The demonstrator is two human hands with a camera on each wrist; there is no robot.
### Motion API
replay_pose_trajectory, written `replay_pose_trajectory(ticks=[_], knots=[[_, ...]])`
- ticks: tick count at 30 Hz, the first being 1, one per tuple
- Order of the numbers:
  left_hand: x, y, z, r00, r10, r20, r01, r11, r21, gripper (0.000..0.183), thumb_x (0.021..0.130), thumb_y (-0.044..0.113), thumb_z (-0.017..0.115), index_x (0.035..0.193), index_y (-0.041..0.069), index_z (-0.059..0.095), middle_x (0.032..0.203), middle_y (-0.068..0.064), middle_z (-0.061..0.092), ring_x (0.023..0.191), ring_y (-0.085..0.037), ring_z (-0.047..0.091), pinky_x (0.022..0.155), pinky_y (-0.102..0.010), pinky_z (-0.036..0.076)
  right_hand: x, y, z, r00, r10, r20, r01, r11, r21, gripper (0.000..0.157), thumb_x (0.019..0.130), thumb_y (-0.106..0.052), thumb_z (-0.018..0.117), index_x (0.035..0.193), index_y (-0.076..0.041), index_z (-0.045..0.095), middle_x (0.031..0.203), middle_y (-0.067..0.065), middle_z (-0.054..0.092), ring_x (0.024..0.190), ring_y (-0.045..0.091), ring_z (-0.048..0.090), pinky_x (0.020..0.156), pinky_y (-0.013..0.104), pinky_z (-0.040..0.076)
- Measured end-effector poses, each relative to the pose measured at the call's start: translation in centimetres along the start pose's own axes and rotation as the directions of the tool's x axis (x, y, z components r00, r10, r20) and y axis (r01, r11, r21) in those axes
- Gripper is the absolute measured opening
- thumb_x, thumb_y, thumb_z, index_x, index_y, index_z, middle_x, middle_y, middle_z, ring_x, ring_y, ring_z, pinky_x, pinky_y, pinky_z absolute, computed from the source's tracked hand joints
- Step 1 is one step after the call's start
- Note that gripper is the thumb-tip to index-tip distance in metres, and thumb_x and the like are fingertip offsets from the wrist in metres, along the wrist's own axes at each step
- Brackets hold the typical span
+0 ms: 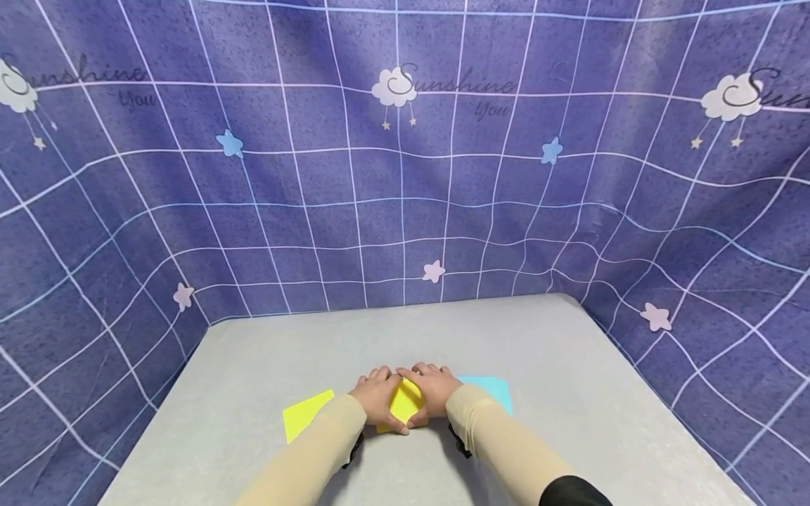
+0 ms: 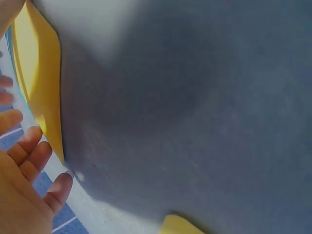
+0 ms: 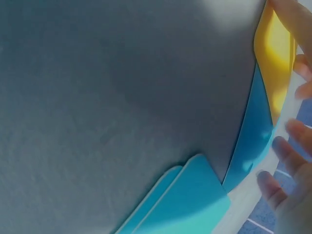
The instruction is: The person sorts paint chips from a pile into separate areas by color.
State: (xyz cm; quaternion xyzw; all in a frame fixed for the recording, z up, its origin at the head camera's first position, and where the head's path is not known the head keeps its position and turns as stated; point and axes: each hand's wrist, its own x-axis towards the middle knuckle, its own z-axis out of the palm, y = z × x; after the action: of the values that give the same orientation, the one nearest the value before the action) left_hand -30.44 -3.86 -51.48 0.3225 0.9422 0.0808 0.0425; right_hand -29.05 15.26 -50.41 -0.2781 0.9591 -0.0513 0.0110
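A yellow sheet [image 1: 406, 402] lies between my two hands on the pale grey tabletop. My left hand [image 1: 377, 398] frames its left side and my right hand [image 1: 435, 391] its right side, thumbs at the near edge and forefingers at the far edge. In the left wrist view, the other left fingers [image 2: 35, 158] are spread, loosely bent. The right fingers [image 3: 287, 156] are similarly spread. A blue sheet [image 3: 246, 131] peeks out under the yellow one in the right wrist view. The surfaces beneath my palms are hidden.
Another yellow sheet [image 1: 306, 413] lies to the left, partly behind my left sleeve. Light blue overlapping sheets [image 1: 496, 390] with rounded corners lie to the right, beside my right wrist. A blue gridded curtain [image 1: 405, 176] surrounds the tabletop [image 1: 304, 344] at the back and sides.
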Motion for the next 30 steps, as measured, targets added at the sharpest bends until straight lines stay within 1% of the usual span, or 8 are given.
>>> replay_pose_trajectory(ticks=[4, 8, 11, 15, 18, 21, 24, 30], knots=[[0.08, 0.07, -0.01, 1.000, -0.008, 0.010, 0.008, 1.000, -0.007, 0.106, 0.055, 0.074, 0.077, 0.138, 0.013, 0.047, 0.107, -0.001, 0.047, 0.096, -0.018, 0.043, 0.080, -0.040, 0.038, -0.06, -0.11, -0.04, 0.999, 0.032, 0.020, -0.032, 0.999, 0.015, 0.107, 0.060, -0.069, 0.078, 0.149, -0.027, 0.036, 0.117, 0.000, 0.054, 0.109, 0.020, 0.051, 0.088, 0.044, 0.041], [0.14, 0.04, 0.09, 1.000, -0.019, 0.012, 0.020, 1.000, -0.024, 0.110, 0.055, 0.074, 0.077, 0.141, 0.014, 0.045, 0.108, -0.001, 0.047, 0.096, -0.018, 0.042, 0.081, -0.040, 0.038, -0.13, -0.09, 0.05, 0.999, 0.039, -0.002, -0.039, 0.999, 0.038, 0.111, 0.057, -0.068, 0.080, 0.150, -0.027, 0.036, 0.112, 0.001, 0.050, 0.104, 0.018, 0.049, 0.085, 0.042, 0.040], [0.15, 0.00, 0.15, 1.000, -0.022, 0.010, 0.023, 0.999, -0.039, 0.111, 0.054, 0.073, 0.078, 0.142, 0.014, 0.044, 0.109, -0.001, 0.047, 0.096, -0.018, 0.043, 0.082, -0.041, 0.038, -0.09, 0.05, 0.27, 0.999, 0.030, -0.031, -0.028, 0.998, 0.053, 0.111, 0.056, -0.067, 0.081, 0.149, -0.026, 0.036, 0.113, 0.001, 0.048, 0.102, 0.017, 0.049, 0.084, 0.041, 0.042], [0.20, -0.15, 0.24, 1.000, -0.024, 0.009, 0.024, 0.999, -0.039, 0.113, 0.053, 0.074, 0.078, 0.142, 0.014, 0.043, 0.105, -0.001, 0.044, 0.093, -0.018, 0.041, 0.081, -0.040, 0.038, -0.05, 0.12, 0.39, 0.999, 0.012, -0.038, -0.009, 0.996, 0.087, 0.111, 0.057, -0.063, 0.083, 0.149, -0.023, 0.036, 0.117, 0.002, 0.046, 0.103, 0.018, 0.048, 0.086, 0.041, 0.044], [0.25, -0.32, 0.16, 1.000, -0.021, 0.010, 0.022, 0.999, -0.037, 0.113, 0.051, 0.075, 0.078, 0.141, 0.015, 0.044, 0.102, 0.001, 0.042, 0.091, -0.018, 0.040, 0.079, -0.039, 0.038, -0.07, 0.10, 0.27, 1.000, 0.013, -0.009, -0.012, 0.996, 0.084, 0.111, 0.060, -0.064, 0.081, 0.151, -0.020, 0.034, 0.123, 0.002, 0.048, 0.111, 0.020, 0.047, 0.091, 0.043, 0.044], [0.17, -0.46, 0.02, 1.000, -0.017, 0.013, 0.018, 0.999, -0.037, 0.112, 0.049, 0.074, 0.079, 0.140, 0.017, 0.046, 0.100, 0.002, 0.041, 0.090, -0.017, 0.039, 0.076, -0.037, 0.036, -0.08, 0.06, 0.27, 0.999, 0.023, 0.025, -0.024, 0.998, 0.062, 0.111, 0.062, -0.067, 0.078, 0.151, -0.020, 0.033, 0.129, 0.002, 0.050, 0.116, 0.022, 0.046, 0.096, 0.047, 0.040], [0.09, -0.49, -0.13, 1.000, -0.010, 0.016, 0.011, 1.000, -0.027, 0.112, 0.049, 0.073, 0.080, 0.140, 0.018, 0.047, 0.100, 0.002, 0.041, 0.091, -0.016, 0.040, 0.075, -0.036, 0.035, -0.08, 0.03, 0.32, 0.998, 0.034, 0.043, -0.036, 0.998, 0.052, 0.110, 0.063, -0.068, 0.077, 0.152, -0.020, 0.032, 0.130, 0.001, 0.052, 0.116, 0.022, 0.046, 0.095, 0.047, 0.039], [0.08, -0.29, -0.53, 1.000, 0.002, 0.024, -0.002, 1.000, -0.010, 0.111, 0.051, 0.073, 0.079, 0.141, 0.017, 0.046, 0.106, 0.001, 0.045, 0.095, -0.017, 0.041, 0.078, -0.037, 0.037, -0.16, 0.15, 0.26, 0.998, 0.048, 0.038, -0.050, 0.997, 0.052, 0.112, 0.061, -0.068, 0.078, 0.151, -0.019, 0.033, 0.128, 0.000, 0.051, 0.114, 0.020, 0.047, 0.091, 0.043, 0.040]])
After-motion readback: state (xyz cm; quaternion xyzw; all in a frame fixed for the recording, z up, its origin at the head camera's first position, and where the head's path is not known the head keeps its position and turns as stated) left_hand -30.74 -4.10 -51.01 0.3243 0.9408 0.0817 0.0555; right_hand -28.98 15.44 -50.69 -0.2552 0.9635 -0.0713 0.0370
